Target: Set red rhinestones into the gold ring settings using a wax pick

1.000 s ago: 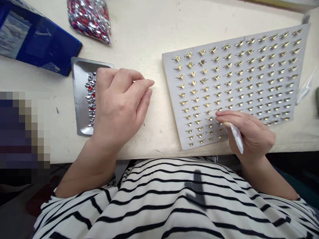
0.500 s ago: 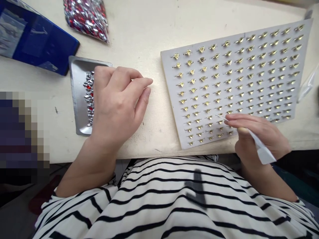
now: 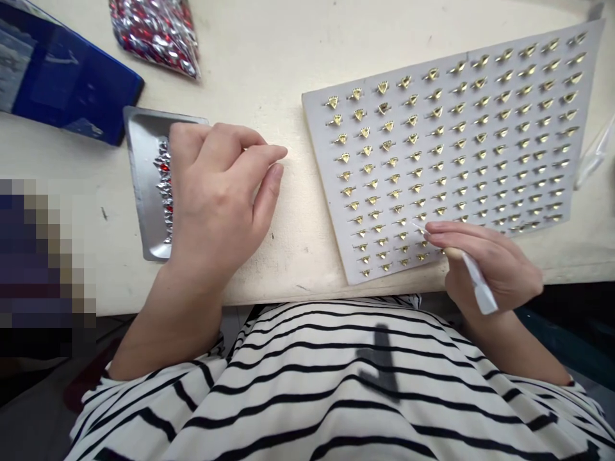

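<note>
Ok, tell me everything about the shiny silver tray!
The shallow, rectangular silver metal tray has a low raised rim and a smooth, shiny surface. It lies on a pale cream tabletop, turned slightly at an angle. A narrow strip of faceted silver and red gems runs lengthwise down it. The person's left hand covers its right side, so that part is hidden, and I cannot tell whether the hand touches it.

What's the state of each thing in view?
Left hand: curled over tray, nothing visibly held
Right hand: gripping pick
Pick: tip among settings
Board: lying flat, gold settings in rows
Metal tray: holding loose rhinestones
Plastic bag: full of red and silver rhinestones
Blue folder: lying flat
</note>
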Available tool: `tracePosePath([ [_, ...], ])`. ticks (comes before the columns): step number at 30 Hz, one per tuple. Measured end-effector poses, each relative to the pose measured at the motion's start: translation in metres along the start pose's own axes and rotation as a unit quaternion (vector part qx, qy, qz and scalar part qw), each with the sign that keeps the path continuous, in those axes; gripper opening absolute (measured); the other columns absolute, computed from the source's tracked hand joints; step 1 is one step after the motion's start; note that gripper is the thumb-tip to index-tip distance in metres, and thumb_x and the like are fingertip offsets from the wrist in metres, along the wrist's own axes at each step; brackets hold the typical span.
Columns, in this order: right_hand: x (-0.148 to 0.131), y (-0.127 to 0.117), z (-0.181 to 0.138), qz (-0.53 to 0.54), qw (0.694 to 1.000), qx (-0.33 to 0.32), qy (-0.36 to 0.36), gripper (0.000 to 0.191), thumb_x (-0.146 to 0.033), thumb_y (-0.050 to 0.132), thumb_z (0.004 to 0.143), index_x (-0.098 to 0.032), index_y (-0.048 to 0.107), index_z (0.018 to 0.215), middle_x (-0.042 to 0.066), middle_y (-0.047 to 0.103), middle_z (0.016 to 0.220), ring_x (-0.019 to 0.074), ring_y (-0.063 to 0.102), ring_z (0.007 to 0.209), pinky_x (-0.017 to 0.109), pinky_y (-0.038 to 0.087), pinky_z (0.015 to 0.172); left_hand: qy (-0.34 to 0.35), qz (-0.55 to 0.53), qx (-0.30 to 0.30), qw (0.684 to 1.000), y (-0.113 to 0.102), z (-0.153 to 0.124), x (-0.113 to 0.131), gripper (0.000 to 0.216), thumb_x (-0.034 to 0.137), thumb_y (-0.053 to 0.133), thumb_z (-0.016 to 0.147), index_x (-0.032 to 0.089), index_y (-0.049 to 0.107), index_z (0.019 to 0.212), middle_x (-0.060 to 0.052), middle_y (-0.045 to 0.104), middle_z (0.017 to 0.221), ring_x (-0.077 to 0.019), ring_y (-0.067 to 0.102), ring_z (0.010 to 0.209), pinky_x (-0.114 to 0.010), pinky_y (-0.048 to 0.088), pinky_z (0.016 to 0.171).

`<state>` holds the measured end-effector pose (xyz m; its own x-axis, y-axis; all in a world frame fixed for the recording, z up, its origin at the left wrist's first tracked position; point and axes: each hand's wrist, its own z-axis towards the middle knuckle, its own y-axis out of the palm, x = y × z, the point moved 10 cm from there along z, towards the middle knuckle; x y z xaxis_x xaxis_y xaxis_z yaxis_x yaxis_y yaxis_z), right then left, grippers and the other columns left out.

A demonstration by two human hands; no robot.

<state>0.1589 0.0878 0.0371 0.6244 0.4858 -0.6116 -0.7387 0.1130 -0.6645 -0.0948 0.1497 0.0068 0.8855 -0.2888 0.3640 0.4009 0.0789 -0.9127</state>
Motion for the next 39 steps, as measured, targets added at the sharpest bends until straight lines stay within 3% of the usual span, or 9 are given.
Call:
tracePosePath([
  [15, 0.005, 0.012, -0.002, -0.024, 0.998, -0.042, 0.028, 0.036, -0.004, 0.061, 0.073, -0.025, 0.067, 0.101, -0.002, 0.069, 0.098, 0.0127, 0.067, 0.091, 0.027, 0.059, 0.083, 0.005, 0.022, 0.004, 1.0, -0.001, 0.001, 0.002, 0.027, 0.034, 0.05, 0.092, 0.024, 0.065, 0.113, -0.005, 0.061, 0.112, -0.0256, 0.045, 0.106, -0.041, 0.038, 0.097],
  [24, 0.011, 0.007, -0.004, 0.021, 0.996, -0.039, 0.08, 0.021, -0.007, 0.059, 0.077, -0.02, 0.067, 0.091, 0.0, 0.069, 0.093, 0.0142, 0.067, 0.089, 0.029, 0.059, 0.079, 0.013, 0.028, -0.003, 1.0, 0.0, 0.001, 0.003, 0.028, 0.032, 0.05, 0.092, 0.021, 0.066, 0.113, -0.005, 0.061, 0.111, -0.0258, 0.045, 0.106, -0.043, 0.04, 0.095],
  [29, 0.002, -0.002, 0.0, 0.029, 0.998, -0.006, 0.057, 0.023, -0.007, 0.059, 0.076, -0.021, 0.067, 0.093, 0.0, 0.069, 0.09, 0.0151, 0.067, 0.088, 0.03, 0.059, 0.078, 0.013, 0.027, -0.006, 1.0, 0.001, 0.001, 0.002, 0.028, 0.032, 0.051, 0.092, 0.021, 0.065, 0.114, -0.005, 0.06, 0.113, -0.0261, 0.045, 0.107, -0.045, 0.04, 0.096],
  [39, -0.016, 0.028, 0.0, 0.025, 0.995, -0.092, 0.016, 0.034, -0.006, 0.06, 0.076, -0.021, 0.065, 0.106, 0.002, 0.067, 0.107, 0.0131, 0.065, 0.097, 0.026, 0.059, 0.082, 0.017, 0.03, -0.006, 0.999, 0.0, 0.002, 0.003, 0.028, 0.031, 0.05, 0.092, 0.021, 0.065, 0.114, -0.005, 0.06, 0.113, -0.0268, 0.045, 0.107, -0.047, 0.041, 0.094],
])
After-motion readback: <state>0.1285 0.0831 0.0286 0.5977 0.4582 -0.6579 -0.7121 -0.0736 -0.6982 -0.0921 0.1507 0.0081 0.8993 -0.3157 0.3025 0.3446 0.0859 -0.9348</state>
